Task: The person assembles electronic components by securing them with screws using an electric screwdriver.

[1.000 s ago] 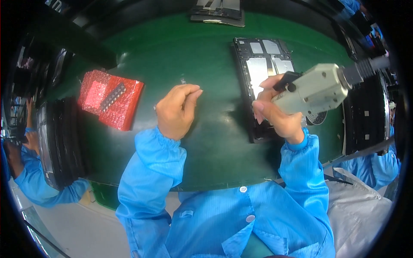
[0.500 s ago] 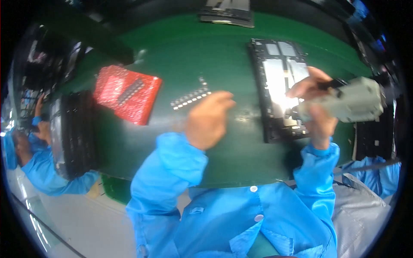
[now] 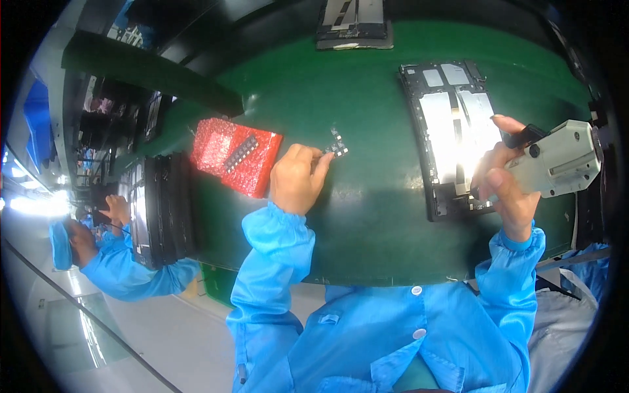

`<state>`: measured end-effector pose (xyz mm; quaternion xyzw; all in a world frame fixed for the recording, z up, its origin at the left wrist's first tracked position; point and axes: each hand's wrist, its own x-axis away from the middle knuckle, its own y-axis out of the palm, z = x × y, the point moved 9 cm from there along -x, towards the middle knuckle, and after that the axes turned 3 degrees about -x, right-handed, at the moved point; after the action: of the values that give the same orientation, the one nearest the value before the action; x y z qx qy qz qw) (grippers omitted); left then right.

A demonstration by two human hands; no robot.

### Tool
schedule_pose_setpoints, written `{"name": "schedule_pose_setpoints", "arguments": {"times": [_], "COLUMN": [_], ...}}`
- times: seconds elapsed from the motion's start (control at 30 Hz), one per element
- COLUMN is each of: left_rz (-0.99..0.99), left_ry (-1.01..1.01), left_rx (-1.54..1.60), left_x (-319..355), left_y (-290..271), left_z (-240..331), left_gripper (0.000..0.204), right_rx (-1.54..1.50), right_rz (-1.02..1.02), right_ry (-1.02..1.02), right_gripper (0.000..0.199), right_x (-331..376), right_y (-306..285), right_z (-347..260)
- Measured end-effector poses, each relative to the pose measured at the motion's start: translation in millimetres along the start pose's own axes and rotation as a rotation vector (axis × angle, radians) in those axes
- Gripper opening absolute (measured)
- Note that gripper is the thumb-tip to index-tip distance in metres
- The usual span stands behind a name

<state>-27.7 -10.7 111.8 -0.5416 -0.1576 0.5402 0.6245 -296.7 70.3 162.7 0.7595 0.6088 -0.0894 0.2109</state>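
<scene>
My left hand [image 3: 296, 180] is closed in a pinch, palm down over the green mat. Its thumb and index tips are beside a strip of small dark-and-silver parts [image 3: 339, 151]. The hand covers most of that strip, and anything between the fingertips is hidden. My right hand [image 3: 514, 190] grips a light grey boxy handheld tool [image 3: 560, 160] with a black piece on top. The tool's front end is hidden by the fingers. They hover at the right edge of an opened tablet body [image 3: 438, 124], with silver panels in a black frame.
A red bubble-wrap pouch [image 3: 262, 177] lies left of my left hand, with another dark strip of parts [image 3: 241, 154] on it. A second tablet body [image 3: 354, 16] is at the far edge. Stacked black panels [image 3: 164, 209] stand at left, near another person [image 3: 124, 268].
The view has shifted, so the table things appear further right. My left hand has come onto the strip, its fingers drawn in to a pinch. The right hand still holds the tool.
</scene>
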Motion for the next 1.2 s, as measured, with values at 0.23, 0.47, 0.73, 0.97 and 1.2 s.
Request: {"name": "schedule_pose_setpoints", "arguments": {"times": [0.23,0.47,0.73,0.97,1.2], "left_rz": [-0.117,-0.105,-0.009,0.061,-0.264], "left_ry": [0.561,0.736,0.724,0.450,0.342], "left_rx": [0.291,0.225,0.127,0.136,-0.564], "left_x": [38.8,29.2,-86.1,-194.2,-224.1], "left_y": [29.6,59.7,95.0,161.8,138.0], "left_z": [148.9,163.6,141.3,96.3,50.2], "left_gripper": [0.038,0.033,0.028,0.027,0.040], "right_rx": [-0.029,-0.055,-0.137,-0.099,-0.064], "right_rz": [-0.046,-0.087,-0.172,-0.167,-0.025], "right_ry": [0.055,0.156,0.243,0.102,0.055], "right_gripper": [0.059,0.058,0.054,0.048,0.038], "right_x": [9.2,19.3,18.6,5.3,7.8], "right_y": [7.2,1.2,17.5,19.2,-5.9], "right_z": [-1.3,10.3,27.4,20.7,34.4]}}
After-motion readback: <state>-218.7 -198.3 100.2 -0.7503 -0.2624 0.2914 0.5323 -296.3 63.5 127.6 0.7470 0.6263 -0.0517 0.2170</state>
